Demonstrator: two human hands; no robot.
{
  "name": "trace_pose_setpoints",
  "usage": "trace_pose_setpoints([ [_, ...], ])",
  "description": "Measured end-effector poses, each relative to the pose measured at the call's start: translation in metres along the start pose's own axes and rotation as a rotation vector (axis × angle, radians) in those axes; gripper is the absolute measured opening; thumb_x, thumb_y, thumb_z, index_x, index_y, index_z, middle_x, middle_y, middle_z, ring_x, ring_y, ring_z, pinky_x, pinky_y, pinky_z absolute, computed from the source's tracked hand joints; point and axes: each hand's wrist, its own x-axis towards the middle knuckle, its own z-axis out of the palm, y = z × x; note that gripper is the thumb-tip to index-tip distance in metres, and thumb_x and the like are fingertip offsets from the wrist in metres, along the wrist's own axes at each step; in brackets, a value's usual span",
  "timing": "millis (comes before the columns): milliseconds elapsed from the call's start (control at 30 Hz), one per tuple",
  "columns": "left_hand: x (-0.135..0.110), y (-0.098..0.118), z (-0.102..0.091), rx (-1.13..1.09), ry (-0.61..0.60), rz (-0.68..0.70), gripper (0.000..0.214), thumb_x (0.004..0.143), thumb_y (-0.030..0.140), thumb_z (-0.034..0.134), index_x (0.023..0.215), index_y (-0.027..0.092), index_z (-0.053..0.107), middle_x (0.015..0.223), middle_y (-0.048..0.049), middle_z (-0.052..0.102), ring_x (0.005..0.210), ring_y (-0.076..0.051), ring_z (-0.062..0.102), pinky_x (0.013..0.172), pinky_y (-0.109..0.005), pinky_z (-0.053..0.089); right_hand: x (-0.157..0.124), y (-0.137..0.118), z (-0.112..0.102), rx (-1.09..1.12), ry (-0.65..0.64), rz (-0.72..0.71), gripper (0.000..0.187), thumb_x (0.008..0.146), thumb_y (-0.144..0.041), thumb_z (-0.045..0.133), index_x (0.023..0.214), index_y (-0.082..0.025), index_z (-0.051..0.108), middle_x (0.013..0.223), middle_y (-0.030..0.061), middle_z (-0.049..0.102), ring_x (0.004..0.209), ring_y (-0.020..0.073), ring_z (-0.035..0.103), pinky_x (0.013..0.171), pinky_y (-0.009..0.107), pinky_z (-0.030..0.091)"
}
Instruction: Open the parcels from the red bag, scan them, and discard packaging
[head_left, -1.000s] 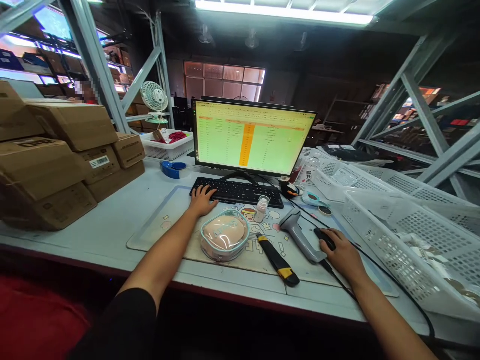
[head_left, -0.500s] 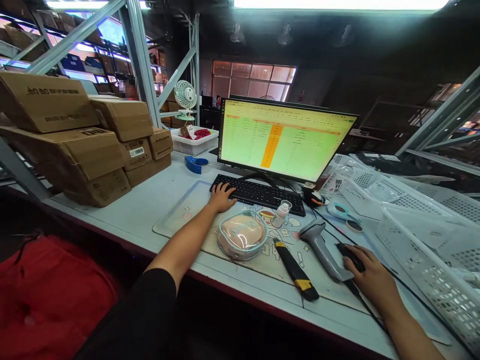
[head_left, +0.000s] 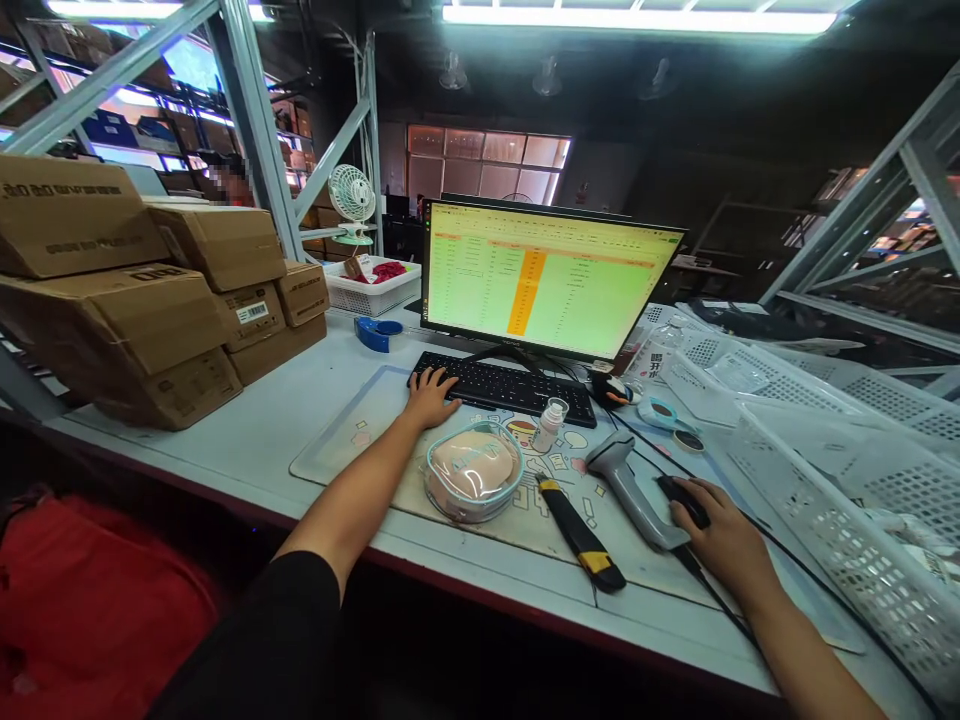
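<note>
My left hand point(head_left: 433, 399) lies with fingers spread on the left end of a black keyboard point(head_left: 510, 388). My right hand point(head_left: 718, 530) is curled over a black computer mouse point(head_left: 686, 502) on the printed desk mat point(head_left: 352, 450). Just left of the mouse lies a grey barcode scanner point(head_left: 634, 495). Between my arms are a clear round pouch with something beige inside point(head_left: 474, 472), a small white spray bottle point(head_left: 550, 425) and a black and yellow utility knife point(head_left: 579, 535). Behind the keyboard, a monitor point(head_left: 555, 280) displays a spreadsheet with one orange column.
Cardboard boxes point(head_left: 112, 320) are stacked at the left, near a blue tape dispenser point(head_left: 377, 334). White perforated baskets point(head_left: 840, 530) crowd the right side. A white basket point(head_left: 371, 293) and a small fan point(head_left: 352, 195) stand at the back. One person point(head_left: 229, 180) is visible far behind.
The whole view has turned slightly right, so everything sits a little further left. Both hands keep their places. On the monitor, a small outlined cell now shows further left.
</note>
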Motion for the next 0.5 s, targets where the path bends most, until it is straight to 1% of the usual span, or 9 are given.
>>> trace_pose_setpoints([
  [67, 0.000, 0.004, -0.007, -0.016, 0.034, -0.005, 0.056, 0.098, 0.048, 0.058, 0.150, 0.028, 0.057, 0.169, -0.0085, 0.038, 0.159, -0.037, 0.024, 0.130, -0.062, 0.012, 0.000, -0.002, -0.001, 0.004, 0.002, -0.001, 0.054, 0.094, -0.056, 0.043, 0.126, -0.023, 0.070, 0.131, 0.0105, 0.065, 0.110, 0.0322, 0.069, 0.081, 0.045, 0.062],
  [133, -0.001, 0.010, -0.020, -0.083, 0.071, -0.010, 0.053, 0.099, 0.045, 0.059, 0.147, 0.024, 0.060, 0.166, -0.0099, 0.043, 0.157, -0.036, 0.029, 0.131, -0.060, 0.014, -0.001, -0.004, -0.003, 0.012, -0.006, 0.001, 0.052, 0.094, -0.055, 0.044, 0.127, -0.023, 0.070, 0.131, 0.0098, 0.065, 0.110, 0.0316, 0.068, 0.083, 0.045, 0.061],
  [167, -0.003, 0.012, -0.028, -0.124, 0.077, -0.005, 0.052, 0.099, 0.043, 0.058, 0.146, 0.022, 0.060, 0.162, -0.0109, 0.048, 0.154, -0.035, 0.035, 0.130, -0.057, 0.019, -0.001, -0.005, -0.004, 0.018, -0.010, 0.003, 0.051, 0.095, -0.055, 0.044, 0.127, -0.024, 0.070, 0.132, 0.0097, 0.065, 0.110, 0.0315, 0.068, 0.083, 0.045, 0.061],
  [233, -0.014, 0.018, -0.048, -0.221, 0.054, 0.028, 0.051, 0.100, 0.042, 0.057, 0.146, 0.019, 0.060, 0.152, -0.0121, 0.059, 0.145, -0.031, 0.050, 0.125, -0.049, 0.033, -0.001, -0.007, -0.005, 0.034, -0.010, 0.014, 0.050, 0.095, -0.053, 0.046, 0.128, -0.024, 0.069, 0.133, 0.0101, 0.064, 0.112, 0.0318, 0.067, 0.086, 0.046, 0.061],
  [300, -0.037, 0.025, -0.064, -0.304, 0.041, 0.046, 0.051, 0.101, 0.044, 0.055, 0.146, 0.020, 0.059, 0.141, -0.0114, 0.068, 0.132, -0.028, 0.062, 0.115, -0.042, 0.045, -0.002, -0.008, -0.004, 0.058, 0.003, 0.012, 0.049, 0.095, -0.052, 0.046, 0.127, -0.023, 0.069, 0.133, 0.0115, 0.064, 0.114, 0.0329, 0.066, 0.090, 0.048, 0.060],
  [367, -0.071, 0.033, -0.072, -0.340, 0.090, -0.012, 0.054, 0.101, 0.051, 0.055, 0.146, 0.021, 0.059, 0.134, -0.0113, 0.072, 0.124, -0.030, 0.067, 0.109, -0.042, 0.049, -0.002, -0.009, -0.001, 0.085, 0.025, 0.001, 0.050, 0.095, -0.053, 0.046, 0.126, -0.021, 0.069, 0.131, 0.0135, 0.065, 0.115, 0.0340, 0.065, 0.096, 0.051, 0.058],
  [433, -0.110, 0.041, -0.068, -0.316, 0.148, -0.122, 0.058, 0.098, 0.057, 0.057, 0.142, 0.020, 0.061, 0.132, -0.0142, 0.072, 0.123, -0.034, 0.067, 0.106, -0.047, 0.049, -0.002, -0.008, 0.001, 0.111, 0.054, -0.011, 0.051, 0.095, -0.054, 0.046, 0.124, -0.020, 0.069, 0.128, 0.0155, 0.065, 0.116, 0.0349, 0.064, 0.102, 0.054, 0.055],
  [500, -0.146, 0.046, -0.056, -0.305, 0.112, -0.181, 0.054, 0.096, 0.060, 0.057, 0.128, 0.017, 0.067, 0.125, -0.0174, 0.073, 0.120, -0.036, 0.067, 0.102, -0.048, 0.051, 0.000, -0.010, -0.001, 0.131, 0.094, -0.012, 0.052, 0.094, -0.056, 0.047, 0.123, -0.018, 0.069, 0.126, 0.0176, 0.066, 0.116, 0.0362, 0.063, 0.105, 0.056, 0.053],
])
